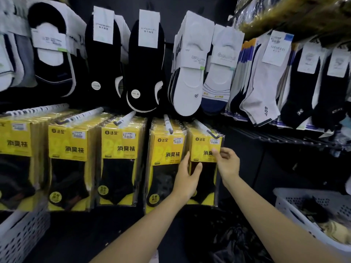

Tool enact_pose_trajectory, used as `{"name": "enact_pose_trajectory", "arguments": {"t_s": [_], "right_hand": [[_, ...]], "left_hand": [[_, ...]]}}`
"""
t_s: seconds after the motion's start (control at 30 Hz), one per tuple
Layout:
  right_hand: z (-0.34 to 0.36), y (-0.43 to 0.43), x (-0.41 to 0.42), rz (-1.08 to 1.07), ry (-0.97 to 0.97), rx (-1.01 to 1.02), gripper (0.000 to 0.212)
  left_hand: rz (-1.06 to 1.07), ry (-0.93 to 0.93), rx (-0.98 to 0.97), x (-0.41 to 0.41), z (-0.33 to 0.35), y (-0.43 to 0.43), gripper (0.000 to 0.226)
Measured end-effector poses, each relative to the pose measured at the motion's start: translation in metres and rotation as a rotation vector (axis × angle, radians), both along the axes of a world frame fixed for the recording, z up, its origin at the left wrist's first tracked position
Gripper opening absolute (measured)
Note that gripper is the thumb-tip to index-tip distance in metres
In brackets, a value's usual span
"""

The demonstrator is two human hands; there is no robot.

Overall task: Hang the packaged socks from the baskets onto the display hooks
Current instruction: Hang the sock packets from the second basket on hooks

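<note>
At the right end of the lower row of display hooks, a yellow-and-black plastic-wrapped sock pack (207,183) hangs at the front of its stack on a slim metal hook with a white label strip (204,129). Its upper part is a yellow card with bold black characters and a small white price sticker. Below the card, a dark sock shows through clear film above yellow corners. The left hand (187,179) holds the pack's left edge, fingers reaching up along it and thumb laid across the front. The right hand (227,162) pinches the right edge of the yellow card, thumb on the front and fingers curled beside it. Four more stacks of like packs hang to the left. A white perforated plastic basket (296,198) holding dark and yellowish items sits low on the right.
</note>
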State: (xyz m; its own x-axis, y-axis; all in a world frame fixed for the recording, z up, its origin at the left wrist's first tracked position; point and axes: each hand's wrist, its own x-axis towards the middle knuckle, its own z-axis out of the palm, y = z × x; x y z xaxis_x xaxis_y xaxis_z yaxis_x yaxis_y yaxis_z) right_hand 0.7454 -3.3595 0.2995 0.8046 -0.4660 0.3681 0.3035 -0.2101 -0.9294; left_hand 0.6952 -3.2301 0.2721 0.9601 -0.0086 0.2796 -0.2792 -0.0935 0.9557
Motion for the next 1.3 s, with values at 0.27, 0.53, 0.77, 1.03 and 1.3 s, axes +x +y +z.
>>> {"name": "enact_pose_trajectory", "arguments": {"t_s": [0.27,0.53,0.77,1.03,1.3], "right_hand": [[-0.037,-0.005,-0.065,0.022,0.16,0.042,0.06],[-0.136,0.044,-0.185,0.416,0.612,-0.042,0.039],[-0.297,0.071,-0.253,0.581,1.094,-0.214,0.018],[-0.401,0.07,-0.248,0.412,1.168,-0.156,0.032],[-0.463,0.102,-0.207,0.329,1.2,-0.202,0.044]], "left_hand": [[-0.091,0.091,0.135,-0.038,-0.034,0.046,0.058],[-0.034,0.333,0.351,-0.161,-0.134,0.146,0.045],[0.166,0.641,0.24,-0.256,-0.275,0.191,0.022],[0.329,0.929,0.24,-0.264,-0.386,0.21,0.057],[0.278,0.996,0.239,-0.212,-0.442,0.204,0.077]]}}
